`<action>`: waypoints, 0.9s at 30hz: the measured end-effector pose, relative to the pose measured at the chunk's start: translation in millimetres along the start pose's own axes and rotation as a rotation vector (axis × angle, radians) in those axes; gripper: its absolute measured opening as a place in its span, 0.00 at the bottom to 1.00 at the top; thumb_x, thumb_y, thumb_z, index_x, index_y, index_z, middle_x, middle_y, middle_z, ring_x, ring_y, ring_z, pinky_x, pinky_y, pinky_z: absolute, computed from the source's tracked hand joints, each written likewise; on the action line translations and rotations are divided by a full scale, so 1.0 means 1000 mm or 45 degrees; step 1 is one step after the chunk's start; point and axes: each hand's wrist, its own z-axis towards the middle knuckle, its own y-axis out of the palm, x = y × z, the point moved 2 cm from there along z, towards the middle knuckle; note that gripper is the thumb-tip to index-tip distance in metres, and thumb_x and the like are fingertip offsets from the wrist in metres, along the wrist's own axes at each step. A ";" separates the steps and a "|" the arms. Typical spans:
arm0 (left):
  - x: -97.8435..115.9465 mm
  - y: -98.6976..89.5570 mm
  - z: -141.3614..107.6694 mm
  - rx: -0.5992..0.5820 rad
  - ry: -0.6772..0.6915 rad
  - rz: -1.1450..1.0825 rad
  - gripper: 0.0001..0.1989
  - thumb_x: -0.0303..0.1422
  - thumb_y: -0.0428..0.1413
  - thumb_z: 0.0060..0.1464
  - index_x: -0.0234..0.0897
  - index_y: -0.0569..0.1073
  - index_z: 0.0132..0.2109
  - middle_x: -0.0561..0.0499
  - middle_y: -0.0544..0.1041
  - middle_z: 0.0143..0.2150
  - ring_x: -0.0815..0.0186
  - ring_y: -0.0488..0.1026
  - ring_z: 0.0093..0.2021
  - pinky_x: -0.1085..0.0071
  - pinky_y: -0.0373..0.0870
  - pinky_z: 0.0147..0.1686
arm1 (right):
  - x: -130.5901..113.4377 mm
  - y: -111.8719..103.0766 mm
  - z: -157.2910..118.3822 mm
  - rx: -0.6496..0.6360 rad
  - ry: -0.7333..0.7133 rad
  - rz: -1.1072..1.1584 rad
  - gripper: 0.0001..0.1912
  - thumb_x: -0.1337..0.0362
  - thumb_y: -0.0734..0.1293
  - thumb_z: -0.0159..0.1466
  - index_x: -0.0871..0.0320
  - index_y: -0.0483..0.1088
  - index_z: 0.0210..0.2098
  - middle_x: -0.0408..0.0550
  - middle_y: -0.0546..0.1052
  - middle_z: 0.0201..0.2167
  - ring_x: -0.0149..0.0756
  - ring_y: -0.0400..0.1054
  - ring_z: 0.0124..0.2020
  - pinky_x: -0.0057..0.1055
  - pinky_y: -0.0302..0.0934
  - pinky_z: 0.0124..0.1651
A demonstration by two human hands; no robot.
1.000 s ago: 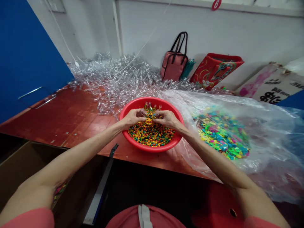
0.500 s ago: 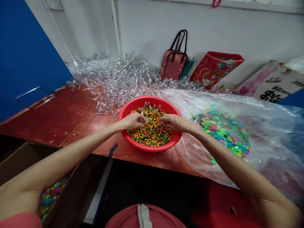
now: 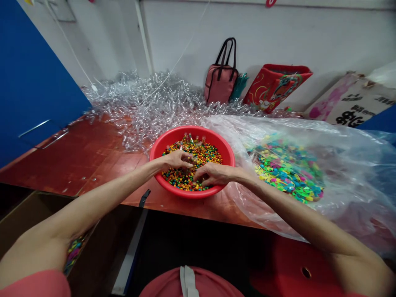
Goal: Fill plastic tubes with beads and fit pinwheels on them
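A red plastic bowl (image 3: 229, 154) full of small multicoloured beads (image 3: 212, 153) sits near the table's front edge. Over its middle, my left hand (image 3: 178, 159) is closed, with what looks like a clear plastic tube (image 3: 194, 160) at the fingertips. My right hand (image 3: 214, 173) is lower and to the right, fingers curled down at the beads; whatever they hold is hidden. Several clear tubes (image 3: 191, 137) stick up from the beads at the bowl's far side.
Loose clear tubes (image 3: 148, 99) are heaped along the wall. Right of the bowl, a clear plastic sheet or bag (image 3: 346, 165) bears colourful flat pieces (image 3: 284, 173). A pink bag (image 3: 221, 84) and a red bag (image 3: 266, 88) stand behind. An open cardboard box (image 3: 34, 210) is below left.
My right hand has moved left and toward me across the beads, closer to my left hand. My left hand has shifted slightly right relative to the bowl. The view has shifted a little.
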 end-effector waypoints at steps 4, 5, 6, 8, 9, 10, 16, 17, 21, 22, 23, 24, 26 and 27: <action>0.001 -0.011 -0.021 0.030 -0.014 -0.240 0.21 0.36 0.64 0.52 0.34 0.81 0.53 0.47 0.83 0.42 0.67 0.74 0.38 0.71 0.67 0.39 | 0.000 -0.002 0.004 0.190 0.240 -0.235 0.07 0.69 0.69 0.68 0.59 0.80 0.43 0.51 0.81 0.40 0.37 0.72 0.38 0.29 0.58 0.39; 0.002 -0.012 -0.024 0.025 -0.010 -0.265 0.21 0.35 0.64 0.53 0.35 0.81 0.53 0.46 0.84 0.45 0.66 0.75 0.40 0.70 0.68 0.42 | -0.002 0.000 0.008 0.189 0.275 -0.335 0.08 0.70 0.67 0.69 0.60 0.80 0.42 0.53 0.80 0.40 0.37 0.71 0.37 0.30 0.57 0.38; 0.002 -0.013 -0.027 0.024 0.000 -0.279 0.21 0.35 0.64 0.52 0.34 0.81 0.53 0.45 0.84 0.47 0.65 0.76 0.42 0.70 0.69 0.44 | -0.006 0.003 0.013 0.169 0.271 -0.398 0.11 0.72 0.65 0.70 0.61 0.80 0.40 0.54 0.80 0.40 0.37 0.70 0.37 0.30 0.56 0.37; 0.002 -0.017 -0.030 0.037 0.039 -0.257 0.20 0.35 0.64 0.52 0.33 0.82 0.52 0.44 0.84 0.47 0.64 0.77 0.44 0.69 0.70 0.47 | -0.014 0.011 0.025 0.095 0.150 -0.393 0.13 0.76 0.63 0.69 0.62 0.79 0.38 0.53 0.79 0.39 0.37 0.68 0.36 0.31 0.55 0.37; 0.002 -0.019 -0.031 0.041 0.063 -0.215 0.19 0.35 0.64 0.52 0.33 0.82 0.51 0.44 0.85 0.47 0.64 0.77 0.44 0.68 0.71 0.47 | -0.017 0.014 0.030 0.056 0.067 -0.340 0.12 0.77 0.63 0.67 0.62 0.79 0.38 0.51 0.78 0.37 0.36 0.68 0.36 0.31 0.56 0.38; 0.001 -0.022 -0.032 0.047 0.085 -0.149 0.18 0.35 0.63 0.53 0.33 0.82 0.50 0.44 0.85 0.46 0.63 0.78 0.44 0.69 0.71 0.47 | -0.020 0.015 0.034 0.026 0.000 -0.263 0.12 0.78 0.64 0.65 0.61 0.78 0.38 0.49 0.78 0.36 0.35 0.67 0.35 0.30 0.56 0.38; 0.005 -0.010 -0.029 0.052 -0.014 0.736 0.11 0.30 0.62 0.51 0.36 0.83 0.42 0.47 0.84 0.36 0.60 0.78 0.38 0.70 0.68 0.39 | -0.007 0.000 0.017 0.163 -0.068 0.459 0.08 0.66 0.71 0.65 0.58 0.77 0.44 0.42 0.78 0.36 0.32 0.68 0.35 0.28 0.61 0.41; 0.007 -0.001 -0.024 0.039 -0.025 0.869 0.09 0.28 0.62 0.50 0.36 0.83 0.40 0.47 0.83 0.35 0.59 0.78 0.38 0.69 0.68 0.38 | -0.003 -0.004 0.009 0.189 -0.078 0.563 0.09 0.62 0.72 0.65 0.58 0.77 0.44 0.42 0.79 0.37 0.32 0.69 0.36 0.29 0.63 0.42; 0.012 0.030 -0.001 -0.055 0.047 0.830 0.07 0.25 0.60 0.51 0.35 0.81 0.38 0.48 0.81 0.34 0.61 0.76 0.35 0.70 0.67 0.36 | 0.010 -0.020 -0.022 0.334 -0.032 0.803 0.15 0.55 0.72 0.66 0.59 0.77 0.46 0.46 0.80 0.41 0.35 0.72 0.40 0.32 0.67 0.47; 0.012 0.033 0.004 -0.091 0.063 0.685 0.07 0.25 0.60 0.50 0.35 0.80 0.38 0.49 0.80 0.33 0.63 0.75 0.34 0.70 0.67 0.35 | 0.013 -0.023 -0.028 0.388 -0.004 0.774 0.16 0.54 0.72 0.66 0.59 0.77 0.46 0.47 0.80 0.41 0.36 0.73 0.41 0.32 0.67 0.47; 0.012 0.033 0.007 -0.115 0.073 0.507 0.06 0.26 0.60 0.51 0.35 0.79 0.38 0.50 0.80 0.33 0.64 0.74 0.32 0.70 0.68 0.35 | 0.014 -0.025 -0.032 0.438 0.028 0.689 0.15 0.55 0.72 0.67 0.59 0.77 0.47 0.47 0.80 0.41 0.36 0.73 0.41 0.32 0.67 0.47; 0.011 0.031 0.008 -0.122 0.077 0.314 0.06 0.27 0.60 0.51 0.34 0.79 0.39 0.51 0.80 0.32 0.66 0.74 0.32 0.70 0.69 0.35 | 0.015 -0.027 -0.034 0.472 0.066 0.553 0.14 0.56 0.71 0.67 0.59 0.77 0.47 0.48 0.80 0.41 0.37 0.73 0.42 0.32 0.66 0.47; 0.008 0.019 0.003 -0.077 0.089 -0.025 0.08 0.31 0.61 0.52 0.34 0.78 0.41 0.51 0.80 0.34 0.67 0.74 0.32 0.69 0.71 0.38 | 0.014 -0.024 -0.032 0.449 0.157 0.193 0.08 0.63 0.71 0.67 0.58 0.79 0.44 0.49 0.79 0.41 0.38 0.73 0.43 0.32 0.64 0.48; 0.006 0.012 -0.002 -0.034 0.090 -0.136 0.10 0.32 0.61 0.53 0.34 0.78 0.42 0.50 0.81 0.36 0.67 0.75 0.34 0.69 0.71 0.40 | 0.012 -0.020 -0.026 0.388 0.207 0.012 0.07 0.67 0.70 0.67 0.58 0.80 0.42 0.50 0.79 0.41 0.39 0.72 0.43 0.32 0.63 0.48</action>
